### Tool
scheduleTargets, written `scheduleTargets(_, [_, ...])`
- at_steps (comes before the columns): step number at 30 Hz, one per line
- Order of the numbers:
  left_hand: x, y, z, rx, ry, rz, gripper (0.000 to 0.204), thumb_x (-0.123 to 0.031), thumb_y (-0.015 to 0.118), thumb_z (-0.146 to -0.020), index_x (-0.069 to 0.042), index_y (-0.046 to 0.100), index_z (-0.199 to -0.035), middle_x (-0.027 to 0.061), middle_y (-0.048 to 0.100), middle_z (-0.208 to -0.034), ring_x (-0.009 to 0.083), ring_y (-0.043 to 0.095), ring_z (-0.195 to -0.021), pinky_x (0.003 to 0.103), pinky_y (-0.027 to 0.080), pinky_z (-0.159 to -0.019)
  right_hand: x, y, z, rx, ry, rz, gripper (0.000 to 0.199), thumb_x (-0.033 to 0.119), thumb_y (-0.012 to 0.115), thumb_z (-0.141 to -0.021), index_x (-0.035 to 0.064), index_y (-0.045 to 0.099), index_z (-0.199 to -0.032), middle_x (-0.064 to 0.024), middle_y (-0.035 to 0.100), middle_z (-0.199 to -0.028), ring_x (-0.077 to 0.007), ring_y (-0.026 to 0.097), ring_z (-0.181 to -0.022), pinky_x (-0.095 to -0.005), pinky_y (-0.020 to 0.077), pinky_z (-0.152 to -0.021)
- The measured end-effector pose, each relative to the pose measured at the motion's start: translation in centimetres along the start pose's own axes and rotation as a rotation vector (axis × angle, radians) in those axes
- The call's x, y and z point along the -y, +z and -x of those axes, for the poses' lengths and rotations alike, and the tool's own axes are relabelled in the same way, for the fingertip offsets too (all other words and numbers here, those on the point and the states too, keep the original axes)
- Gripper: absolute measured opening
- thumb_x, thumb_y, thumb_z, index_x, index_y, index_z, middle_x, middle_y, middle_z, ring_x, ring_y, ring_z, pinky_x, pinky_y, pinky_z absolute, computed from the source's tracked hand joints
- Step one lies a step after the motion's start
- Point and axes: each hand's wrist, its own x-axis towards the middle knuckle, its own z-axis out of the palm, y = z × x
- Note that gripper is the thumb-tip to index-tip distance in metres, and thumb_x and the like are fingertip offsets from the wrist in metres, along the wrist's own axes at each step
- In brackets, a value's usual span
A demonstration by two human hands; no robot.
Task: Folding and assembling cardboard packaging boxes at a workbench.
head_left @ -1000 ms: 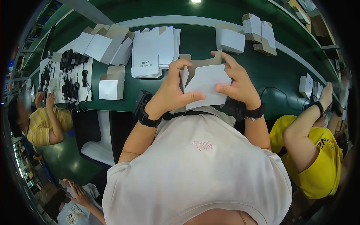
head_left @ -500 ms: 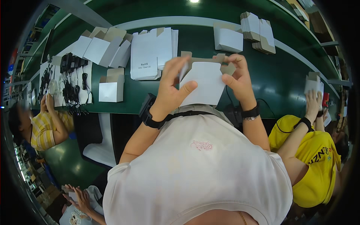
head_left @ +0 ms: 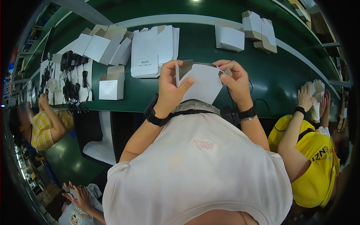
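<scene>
A white cardboard box, grey-brown inside, is between my two hands in front of my body. Its flaps stand up and its top is not closed. My left hand grips the box's left side, with the thumb on the near white panel and fingers behind. On the other side, my right hand pinches a small side flap at the right corner between thumb and fingers. Dark bands circle both my wrists.
Flat white cartons are stacked ahead on the green table. Open boxes and a single box stand left, near black cabled adapters. Another box and folded cartons lie far right. Co-workers sit on both sides.
The box has tilted in my hands and its upright back flap has folded down or inward. My right fingers have shifted on the corner flap. The co-worker at right has turned their box.
</scene>
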Motion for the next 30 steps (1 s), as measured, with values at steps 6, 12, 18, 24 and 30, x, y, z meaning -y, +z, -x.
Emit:
scheduleTargets(6, [1.1, -1.0, -0.1, 0.068, -0.088, 0.044, 0.05, -0.014, 0.068, -0.079, -0.006, 0.035, -0.117, 0.0054, 0.041, -0.108, 0.0147, 0.039, -0.108, 0.028, 0.032, -0.093, -0.4, 1.0, 0.1, -0.008, 0.018, -0.028, 0.043, 0.016, 0.067, -0.076, 0.0027, 0.051, -0.114, -0.0115, 0.053, -0.114, -0.0166, 0.05, -0.103, -0.0284, 0.04, -0.088])
scheduleTargets(12, [2.0, -0.9, -0.6, -0.022, -0.277, 0.257, 0.049, -0.014, 0.064, -0.082, -0.007, 0.036, -0.121, 0.0052, 0.04, -0.114, 0.0152, 0.039, -0.11, 0.028, 0.031, -0.096, -2.9, 1.1, -0.4, -0.162, 0.024, 0.255, 0.045, 0.013, 0.062, -0.082, 0.0046, 0.046, -0.124, -0.0091, 0.053, -0.114, -0.0145, 0.049, -0.105, -0.0264, 0.0378, -0.091])
scheduleTargets(18, [4.3, -1.8, -1.4, -0.07, -0.342, 0.365, 0.043, -0.011, 0.064, -0.082, -0.005, 0.039, -0.116, 0.0053, 0.043, -0.117, 0.0136, 0.04, -0.111, 0.026, 0.035, -0.093, -3.9, 1.2, -1.2, -0.17, 0.049, 0.097, 0.033, 0.008, 0.06, -0.084, 0.0044, 0.05, -0.115, -0.004, 0.057, -0.102, -0.0083, 0.052, -0.093, -0.0212, 0.0406, -0.081])
scheduleTargets(24, [4.9, -1.7, -1.1, -0.075, -0.29, 0.245, 0.039, -0.01, 0.063, -0.082, -0.007, 0.04, -0.113, 0.0041, 0.047, -0.111, 0.0129, 0.045, -0.103, 0.026, 0.038, -0.089, -4.6, -0.1, -1.4, -0.138, 0.091, 0.15, 0.028, 0.005, 0.059, -0.083, 0.0049, 0.052, -0.109, -0.0024, 0.057, -0.095, -0.0081, 0.052, -0.088, -0.0204, 0.0409, -0.078])
scheduleTargets(30, [6.2, -1.5, -0.7, -0.097, -0.282, 0.438, 0.039, -0.01, 0.06, -0.084, -0.009, 0.037, -0.115, 0.003, 0.05, -0.104, 0.012, 0.048, -0.096, 0.026, 0.04, -0.086, -6.6, -0.2, -1.2, -0.17, 0.12, 0.092, 0.031, 0.005, 0.06, -0.082, 0.0052, 0.049, -0.112, -0.0009, 0.055, -0.095, -0.0076, 0.05, -0.089, -0.0211, 0.0411, -0.078])
